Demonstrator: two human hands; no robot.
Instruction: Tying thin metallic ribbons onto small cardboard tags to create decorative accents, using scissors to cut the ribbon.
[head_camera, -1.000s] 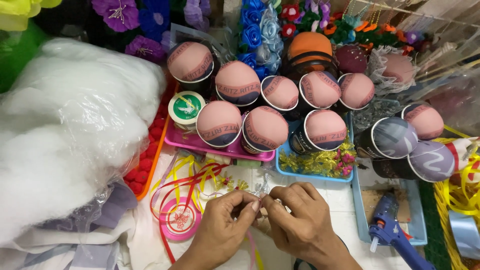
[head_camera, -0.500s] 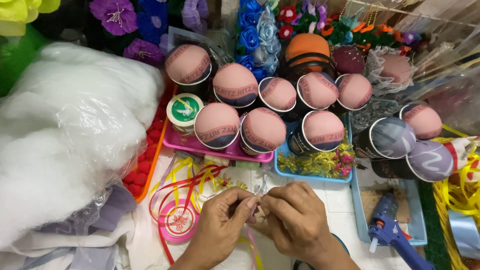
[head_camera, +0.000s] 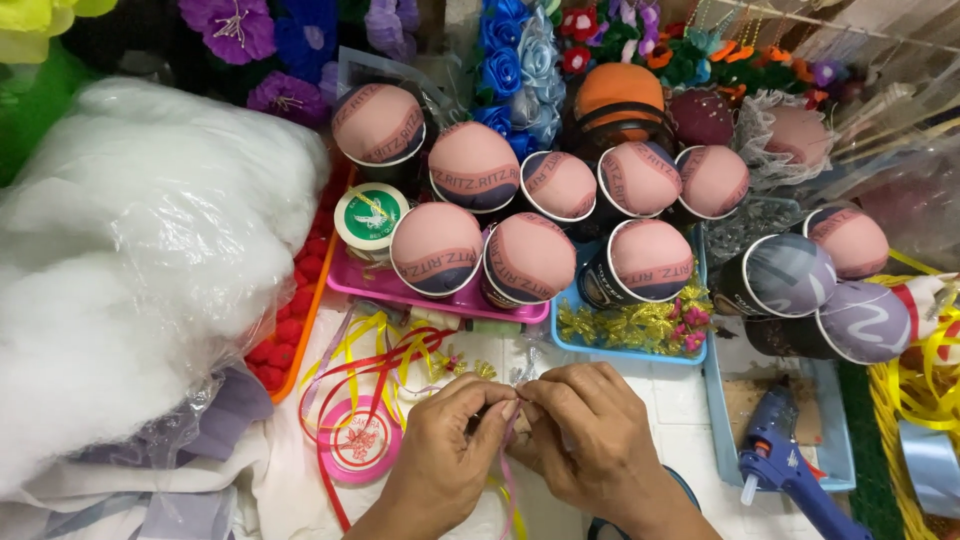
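Left hand: the left hand (head_camera: 440, 455) sits at the bottom middle of the table, just right of the pink ribbon spool (head_camera: 360, 442), knuckles up, thumb and forefinger pinched together on a thin ribbon strand (head_camera: 508, 470).
Right hand: the right hand (head_camera: 590, 440) is right up against it, fingertips meeting the left ones on the same bit, further right of the spool.
Fingers: both sets are curled in tight, closed on that strand; what exactly sits between the fingertips is too small to make out.
Ribbon strand: pinkish, hangs down from the pinch between the two wrists, with a yellowish one beside it.
Pink ribbon spool: lies flat on the white table (head_camera: 680, 420), touching nothing but the loose red and yellow ribbon (head_camera: 385, 345) looping over and above it.
Stuffing: a big clear bag of white fluff (head_camera: 130, 260), well left of the spool and above it.
Red pom-poms: in an orange tray (head_camera: 295, 330), between the fluff bag and the spool.
Pink tray: the pink tray (head_camera: 440, 298) is above the spool, loaded with cups topped by pink fabric domes (head_camera: 438, 248), plus a green-lidded tub (head_camera: 371, 215).
Blue tray: the blue tray (head_camera: 625, 352) is up and right of the spool, more domed cups and gold and pink bits in it.
Glue gun: a blue glue gun (head_camera: 785, 465), far right of the spool, lying on a pale blue tray past the right hand.
Fake flowers: purple and blue fake flowers (head_camera: 510, 70), along the back, far above the spool.
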